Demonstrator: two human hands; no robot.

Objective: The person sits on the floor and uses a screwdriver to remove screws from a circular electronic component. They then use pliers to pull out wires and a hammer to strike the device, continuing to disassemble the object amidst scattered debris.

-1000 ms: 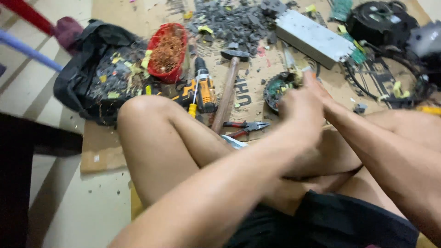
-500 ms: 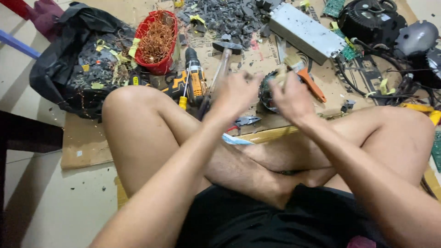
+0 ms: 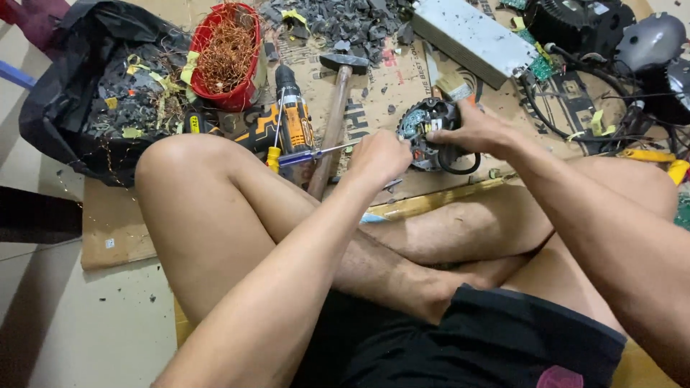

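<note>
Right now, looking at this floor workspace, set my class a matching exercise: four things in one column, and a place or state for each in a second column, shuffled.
Things:
1. Screwdriver
2. Round motor part
3. Red basket
4. Hammer

Places or states:
A. Full of copper wire
B. Lying on the cardboard, head away from the person
C. Held in the left hand
D. Steadied by the right hand

Pairs: 1-C, 2-D, 3-A, 4-B
</note>
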